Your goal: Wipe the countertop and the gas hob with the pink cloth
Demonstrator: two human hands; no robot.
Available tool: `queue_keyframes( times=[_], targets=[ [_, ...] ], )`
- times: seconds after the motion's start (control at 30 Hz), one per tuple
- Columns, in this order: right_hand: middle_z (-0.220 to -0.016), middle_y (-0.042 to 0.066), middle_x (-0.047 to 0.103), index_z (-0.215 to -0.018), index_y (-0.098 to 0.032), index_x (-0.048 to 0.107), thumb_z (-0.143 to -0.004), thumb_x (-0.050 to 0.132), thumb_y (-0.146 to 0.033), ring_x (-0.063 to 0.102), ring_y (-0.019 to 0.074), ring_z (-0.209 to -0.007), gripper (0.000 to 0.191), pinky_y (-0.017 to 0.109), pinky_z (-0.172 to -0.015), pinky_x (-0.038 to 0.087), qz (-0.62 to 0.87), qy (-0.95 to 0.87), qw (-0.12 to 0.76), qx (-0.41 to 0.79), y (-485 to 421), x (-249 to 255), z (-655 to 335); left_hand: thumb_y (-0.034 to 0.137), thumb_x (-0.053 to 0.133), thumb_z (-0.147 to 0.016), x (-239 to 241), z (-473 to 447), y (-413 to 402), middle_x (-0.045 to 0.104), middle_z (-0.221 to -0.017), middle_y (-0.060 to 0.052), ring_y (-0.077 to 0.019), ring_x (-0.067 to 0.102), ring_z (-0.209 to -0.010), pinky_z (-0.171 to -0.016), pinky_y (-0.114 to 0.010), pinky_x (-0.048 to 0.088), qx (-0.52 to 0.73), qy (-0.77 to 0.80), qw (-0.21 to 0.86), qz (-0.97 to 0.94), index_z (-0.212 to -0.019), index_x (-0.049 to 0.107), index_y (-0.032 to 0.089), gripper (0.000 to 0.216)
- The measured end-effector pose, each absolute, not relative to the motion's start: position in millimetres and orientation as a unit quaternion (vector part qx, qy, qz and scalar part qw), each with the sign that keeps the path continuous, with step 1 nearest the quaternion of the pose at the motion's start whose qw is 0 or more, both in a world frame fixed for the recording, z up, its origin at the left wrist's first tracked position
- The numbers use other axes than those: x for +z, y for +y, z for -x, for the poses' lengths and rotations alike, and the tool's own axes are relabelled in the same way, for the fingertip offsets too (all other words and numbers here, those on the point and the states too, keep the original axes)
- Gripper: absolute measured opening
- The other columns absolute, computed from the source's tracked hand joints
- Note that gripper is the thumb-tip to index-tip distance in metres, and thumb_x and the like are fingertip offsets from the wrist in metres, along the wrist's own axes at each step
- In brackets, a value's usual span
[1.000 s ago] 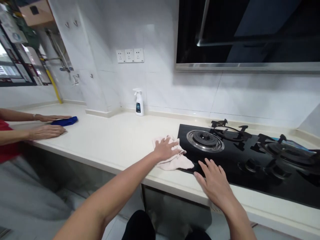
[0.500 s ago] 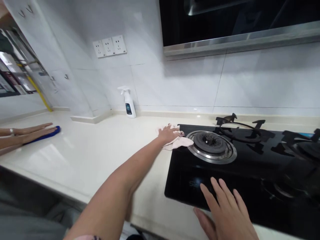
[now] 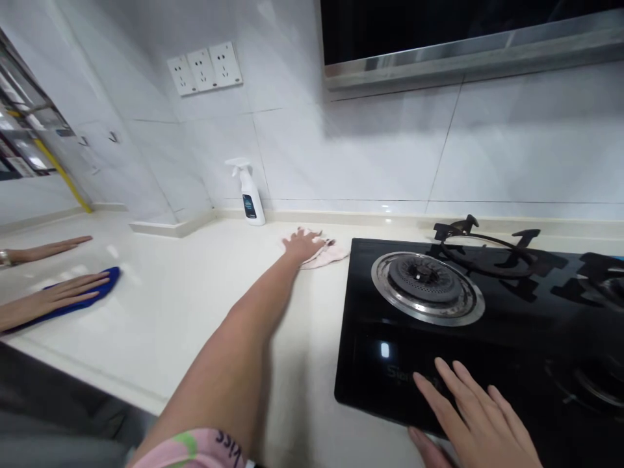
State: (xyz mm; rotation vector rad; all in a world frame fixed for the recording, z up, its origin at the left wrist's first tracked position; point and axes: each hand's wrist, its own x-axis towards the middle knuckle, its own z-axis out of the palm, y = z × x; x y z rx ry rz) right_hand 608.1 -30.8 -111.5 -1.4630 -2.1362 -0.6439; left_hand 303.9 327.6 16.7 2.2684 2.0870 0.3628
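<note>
My left hand (image 3: 302, 246) presses a pale pink cloth (image 3: 324, 257) against the white countertop (image 3: 205, 292), just left of the gas stove (image 3: 363, 351). Its fingers are spread over the bunched cloth, some of which lies hidden beneath the palm. Over the front of the stove's black glass top is my right hand (image 3: 475, 416), empty, with its fingers stretched apart. Whether its palm touches the glass I cannot tell. The near burner (image 3: 429, 286) has a steel ring and carries no pan support. A loose black pan support (image 3: 487, 253) sits behind it, to the right.
A white spray bottle (image 3: 251, 195) stands against the tiled wall. At far left, another person's hand (image 3: 63, 296) lies on a blue cloth (image 3: 110, 283); their other hand (image 3: 53, 249) rests on the counter. A range hood (image 3: 439, 52) overhangs the stove.
My left hand has slid the pink cloth left, off the stove's edge onto the counter. The other person's hands have moved apart. The view has shifted slightly.
</note>
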Motion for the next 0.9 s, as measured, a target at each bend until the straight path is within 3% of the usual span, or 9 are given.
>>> queue_keyframes(
  times=[0.23,0.5,0.63,0.8,0.9],
  targets=[
    [-0.149,0.011,0.06,-0.135,-0.032,0.071,-0.096,0.045,-0.07,0.05,0.0432,-0.142,0.06,0.07,-0.112,0.039,0.585,-0.748,0.27,-0.163,-30.8,-103.6,-586.7,0.078,0.035,-0.091,17.9,-200.3,273.4,0.035,-0.169,-0.014,-0.047,0.037,-0.149,-0.116,-0.075,0.021,0.122,0.752,-0.018,-0.647,-0.154,0.05,0.039,0.076],
    [-0.145,0.019,0.061,-0.131,-0.02,0.072,-0.1,0.038,-0.059,0.048,0.0423,-0.142,0.06,0.068,-0.116,0.033,0.613,-0.728,0.273,-0.142,-32.4,-82.8,-567.0,0.086,0.035,-0.088,8.5,-266.2,199.3,0.029,-0.172,-0.014,-0.0486,0.033,-0.151,-0.116,-0.077,0.019,0.108,0.707,-0.022,-0.698,-0.157,0.047,0.041,0.083],
    [-0.148,0.019,0.058,-0.134,-0.018,0.07,-0.101,0.038,-0.052,0.046,0.0388,-0.145,0.057,0.063,-0.119,0.031,0.629,-0.725,0.252,-0.121,-37.0,-72.5,-564.8,0.08,0.044,-0.09,7.9,-294.5,156.6,0.029,-0.173,-0.01,-0.0467,0.036,-0.15,-0.118,-0.073,0.023,0.126,0.65,-0.011,-0.749,-0.148,0.057,0.041,0.071],
    [-0.153,0.017,0.055,-0.139,-0.018,0.067,-0.102,0.041,-0.048,0.043,0.0366,-0.148,0.055,0.06,-0.121,0.03,0.641,-0.727,0.225,-0.101,-40.3,-62.1,-562.7,0.054,0.058,-0.093,4.5,-282.9,100.3,0.045,-0.164,-0.004,-0.0357,0.046,-0.145,-0.119,-0.055,0.035,0.163,0.566,-0.023,-0.808,-0.13,0.071,0.038,0.043],
    [-0.153,0.018,0.055,-0.14,-0.017,0.066,-0.102,0.042,-0.047,0.042,0.0371,-0.148,0.054,0.059,-0.121,0.03,0.646,-0.725,0.217,-0.1,-40.2,-59.9,-560.6,0.043,0.066,-0.087,3.3,-268.7,80.4,0.066,-0.137,-0.007,-0.0307,0.059,-0.128,-0.113,-0.046,0.043,0.217,0.54,-0.007,-0.814,-0.11,0.077,0.03,0.029]
  ],
)
